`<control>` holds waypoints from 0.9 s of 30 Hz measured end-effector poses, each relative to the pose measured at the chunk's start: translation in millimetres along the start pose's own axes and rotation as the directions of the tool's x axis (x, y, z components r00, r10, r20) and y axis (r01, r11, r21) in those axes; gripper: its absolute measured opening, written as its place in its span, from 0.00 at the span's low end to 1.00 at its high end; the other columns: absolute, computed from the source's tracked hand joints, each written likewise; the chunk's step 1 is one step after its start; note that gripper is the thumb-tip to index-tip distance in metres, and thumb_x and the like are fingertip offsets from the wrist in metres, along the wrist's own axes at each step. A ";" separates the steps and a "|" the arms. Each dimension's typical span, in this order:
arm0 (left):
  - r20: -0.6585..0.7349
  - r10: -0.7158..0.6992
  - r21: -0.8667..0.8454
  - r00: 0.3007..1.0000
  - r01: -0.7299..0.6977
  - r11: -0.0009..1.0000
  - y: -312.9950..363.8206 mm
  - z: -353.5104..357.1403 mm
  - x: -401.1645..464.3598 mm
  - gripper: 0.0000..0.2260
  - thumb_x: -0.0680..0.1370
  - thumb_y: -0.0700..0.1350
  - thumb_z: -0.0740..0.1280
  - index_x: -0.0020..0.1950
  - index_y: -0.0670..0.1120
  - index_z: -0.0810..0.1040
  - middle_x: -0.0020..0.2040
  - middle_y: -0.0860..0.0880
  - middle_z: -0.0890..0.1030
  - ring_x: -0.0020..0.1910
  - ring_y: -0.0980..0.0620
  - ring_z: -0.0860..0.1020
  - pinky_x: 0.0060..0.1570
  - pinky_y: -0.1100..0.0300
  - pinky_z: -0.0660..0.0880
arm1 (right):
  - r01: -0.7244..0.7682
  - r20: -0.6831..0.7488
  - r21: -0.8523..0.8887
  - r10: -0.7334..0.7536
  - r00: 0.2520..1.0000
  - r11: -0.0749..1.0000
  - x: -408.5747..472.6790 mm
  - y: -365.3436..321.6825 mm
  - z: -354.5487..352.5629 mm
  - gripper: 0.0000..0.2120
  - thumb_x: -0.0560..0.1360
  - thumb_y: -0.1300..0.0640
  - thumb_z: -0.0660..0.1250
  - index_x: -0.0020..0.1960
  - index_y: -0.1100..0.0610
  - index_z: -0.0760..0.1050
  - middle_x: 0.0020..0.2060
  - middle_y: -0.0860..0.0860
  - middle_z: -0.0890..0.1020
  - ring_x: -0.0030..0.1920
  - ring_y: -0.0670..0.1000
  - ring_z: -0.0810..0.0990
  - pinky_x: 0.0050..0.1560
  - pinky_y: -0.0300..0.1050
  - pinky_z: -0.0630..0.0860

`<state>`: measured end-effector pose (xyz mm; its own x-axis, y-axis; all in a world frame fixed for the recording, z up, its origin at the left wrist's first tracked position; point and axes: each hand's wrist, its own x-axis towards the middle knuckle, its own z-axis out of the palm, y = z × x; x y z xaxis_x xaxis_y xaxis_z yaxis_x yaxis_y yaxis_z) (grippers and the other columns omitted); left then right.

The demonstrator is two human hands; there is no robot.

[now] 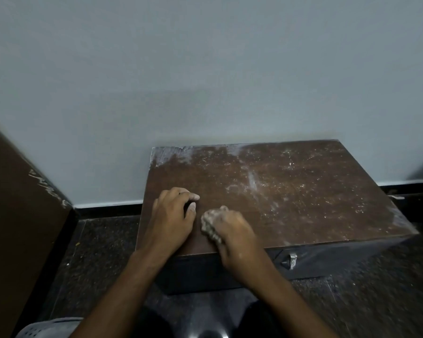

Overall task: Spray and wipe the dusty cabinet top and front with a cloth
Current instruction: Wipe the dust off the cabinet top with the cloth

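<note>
A low brown cabinet (291, 191) stands against the wall, its top speckled with white dust, thickest at the back and right. My right hand (235, 230) is closed around a crumpled grey cloth (209, 225) and presses it onto the top near the front edge. My left hand (174, 215) rests flat on the top just left of the cloth, fingers curled and holding nothing. The dark cabinet front (315, 262) faces me, with a pale handle (292, 259) on it. No spray bottle is in view.
A pale grey wall (205, 69) rises behind the cabinet. A tall brown panel (17, 215) leans at the left. The dark speckled floor (95, 252) surrounds the cabinet. A grey perforated object (39, 329) shows at the bottom left corner.
</note>
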<state>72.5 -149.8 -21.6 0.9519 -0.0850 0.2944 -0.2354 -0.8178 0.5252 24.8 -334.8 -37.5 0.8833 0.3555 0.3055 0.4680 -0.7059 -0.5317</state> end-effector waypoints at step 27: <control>0.028 0.102 0.054 0.994 -0.103 0.993 -3.2 2.7 22.9 0.13 0.78 0.50 0.64 0.61 0.54 0.76 0.56 0.58 0.74 0.56 0.57 0.70 0.59 0.59 0.70 | 0.023 0.016 -0.040 -0.022 1.000 0.999 48.2 29.8 -3.8 0.17 0.82 0.54 0.62 0.70 0.51 0.75 0.63 0.42 0.77 0.65 0.41 0.70 0.74 0.38 0.62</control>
<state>95.6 -150.7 -18.7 0.9280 -0.1836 0.3241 -0.3216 -0.8340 0.4484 81.2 -341.0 -35.6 0.8729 0.3809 0.3048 0.4868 -0.7217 -0.4922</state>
